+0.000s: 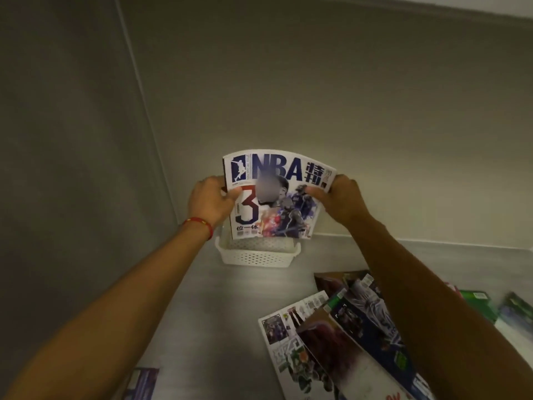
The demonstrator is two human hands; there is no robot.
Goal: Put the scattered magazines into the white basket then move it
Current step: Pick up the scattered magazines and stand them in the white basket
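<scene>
Grey table point(230, 313) against plain wall, left hand point(209, 202) and right hand point(339, 199) gripping side edges of glossy white NBA magazine point(277, 197), upright over white perforated plastic basket point(256, 256)

We seem to be in a home, plain grey walls point(317, 96), grey surface point(219, 307), sports magazines point(331, 336) scattered, white basket point(256, 256).

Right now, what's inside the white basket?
The NBA magazine, gripped by the left hand and right hand, has its lower edge dipping into the white basket. That magazine covers most of the inside, so other contents cannot be seen.
</scene>
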